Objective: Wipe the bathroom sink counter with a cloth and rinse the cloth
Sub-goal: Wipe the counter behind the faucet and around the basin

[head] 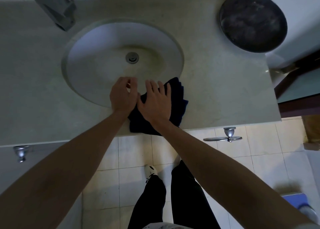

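A dark blue cloth (176, 99) lies crumpled on the pale stone counter (216, 83) at the near right rim of the round white sink (103, 55). My right hand (155, 102) lies flat on the cloth with fingers spread, pressing it onto the counter. My left hand (122, 94) hovers over the sink's near rim just left of the cloth, fingers loosely curled, with nothing seen in it. Part of the cloth hangs to the counter's front edge under my right wrist.
A chrome faucet (55, 9) stands at the back left of the sink. A dark round basin (252, 22) sits on the counter's back right corner. Chrome knobs (229, 133) stick out below the counter's front edge. My legs stand on a tiled floor (135, 152).
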